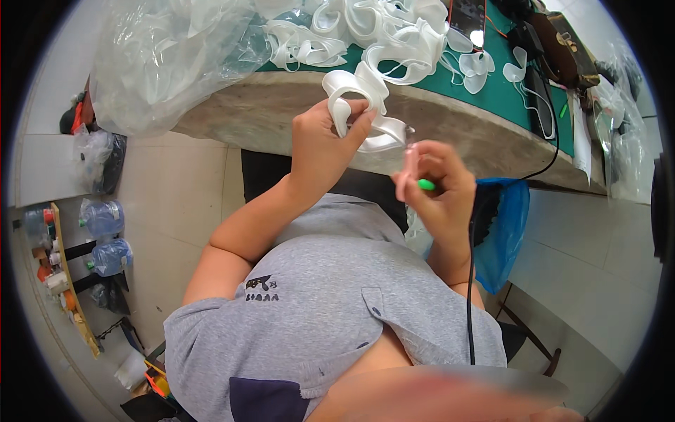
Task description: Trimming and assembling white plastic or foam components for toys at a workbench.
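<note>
- Big clear plastic bag (151, 60) slumps over the table's left corner, bulging and crumpled.
- The table (492, 144) itself carries a green mat (506, 95), its thick edge curving across the view.
- A heap of white elastic strap (373, 32) lies looped on that mat, spilling over the edge toward the person.
- Blue bag (510, 225) hangs just below the table edge, beside the right forearm.
- Left hand (325, 144) is closed around the hanging end of the strap, thumb and fingers pinching a loop just in front of the table edge.
- Right hand (436, 186) is curled tight around a small green-tipped tool (426, 185), just beside the strap's lower loop.
- A black cable (470, 281) runs down past the right wrist.
</note>
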A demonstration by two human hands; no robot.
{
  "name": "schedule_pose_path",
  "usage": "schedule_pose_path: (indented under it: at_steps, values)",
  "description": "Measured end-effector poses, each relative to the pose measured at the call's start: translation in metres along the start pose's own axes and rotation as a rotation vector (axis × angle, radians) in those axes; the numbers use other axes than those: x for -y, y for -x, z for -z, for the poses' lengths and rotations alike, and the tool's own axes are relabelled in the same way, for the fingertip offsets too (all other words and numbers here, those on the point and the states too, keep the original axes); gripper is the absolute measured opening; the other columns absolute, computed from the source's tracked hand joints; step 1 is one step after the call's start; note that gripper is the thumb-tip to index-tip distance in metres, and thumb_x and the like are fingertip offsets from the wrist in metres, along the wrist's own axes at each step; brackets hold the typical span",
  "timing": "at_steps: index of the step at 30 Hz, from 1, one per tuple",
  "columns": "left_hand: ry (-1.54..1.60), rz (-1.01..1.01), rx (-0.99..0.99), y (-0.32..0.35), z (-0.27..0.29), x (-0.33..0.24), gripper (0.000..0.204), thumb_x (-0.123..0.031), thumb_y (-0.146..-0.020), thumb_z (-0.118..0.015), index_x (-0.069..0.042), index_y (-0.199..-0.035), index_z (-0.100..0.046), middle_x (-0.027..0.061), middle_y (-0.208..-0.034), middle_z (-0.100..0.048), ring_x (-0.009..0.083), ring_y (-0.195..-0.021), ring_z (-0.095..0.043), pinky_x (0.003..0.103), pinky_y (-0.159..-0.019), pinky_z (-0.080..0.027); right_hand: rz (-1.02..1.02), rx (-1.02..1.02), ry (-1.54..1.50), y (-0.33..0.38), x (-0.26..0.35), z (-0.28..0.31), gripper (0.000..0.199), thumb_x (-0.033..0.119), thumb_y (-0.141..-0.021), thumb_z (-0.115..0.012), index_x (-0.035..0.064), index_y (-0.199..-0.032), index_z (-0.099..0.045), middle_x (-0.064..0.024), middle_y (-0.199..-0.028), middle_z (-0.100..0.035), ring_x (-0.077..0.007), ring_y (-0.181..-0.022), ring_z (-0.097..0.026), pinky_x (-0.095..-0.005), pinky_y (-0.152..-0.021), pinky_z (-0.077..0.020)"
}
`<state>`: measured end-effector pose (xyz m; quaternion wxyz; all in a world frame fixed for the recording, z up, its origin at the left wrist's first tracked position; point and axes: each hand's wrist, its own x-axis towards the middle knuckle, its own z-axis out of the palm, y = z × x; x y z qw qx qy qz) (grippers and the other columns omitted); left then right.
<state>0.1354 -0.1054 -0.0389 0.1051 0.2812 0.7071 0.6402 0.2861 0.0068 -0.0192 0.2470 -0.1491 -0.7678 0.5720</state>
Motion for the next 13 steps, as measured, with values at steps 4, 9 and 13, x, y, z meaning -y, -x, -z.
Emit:
schedule_pose_path:
  at_steps: [4,9,13]
  values:
    - [-0.014,-0.034,-0.068,0.0,-0.001,-0.005,0.016,-0.011,-0.082,-0.072,0.003,-0.089,-0.071,0.007,-0.079,-0.07,0.007,-0.064,-0.061,0.023,-0.057,-0.048,0.027,-0.051,0.22,0.007,-0.007,-0.014,0.027,0.003,-0.077,-0.067,-0.0002,-0.104,-0.064,-0.0046,-0.069,-0.066,-0.0041,-0.057,-0.055,-0.0195,-0.052,-0.0425]
    - [0.182,0.095,-0.014,-0.001,0.002,-0.003,0.018,-0.012,-0.084,-0.072,0.004,-0.091,-0.071,0.0069,-0.077,-0.07,0.0075,-0.067,-0.062,0.025,-0.061,-0.051,0.067,-0.044,0.404,0.008,-0.016,-0.014,0.028,0.006,-0.075,-0.069,0.0004,-0.103,-0.069,-0.0066,-0.068,-0.065,-0.0067,-0.054,-0.055,-0.0217,-0.051,-0.0422]
    - [0.285,0.14,-0.012,-0.001,0.001,-0.002,0.018,-0.013,-0.084,-0.071,0.002,-0.094,-0.071,0.0077,-0.077,-0.069,0.0102,-0.069,-0.064,0.027,-0.065,-0.054,0.126,-0.088,0.388,0.009,-0.023,-0.017,0.031,0.008,-0.076,-0.07,0.003,-0.106,-0.069,-0.0075,-0.07,-0.066,-0.0094,-0.056,-0.059,-0.0217,-0.054,-0.046]
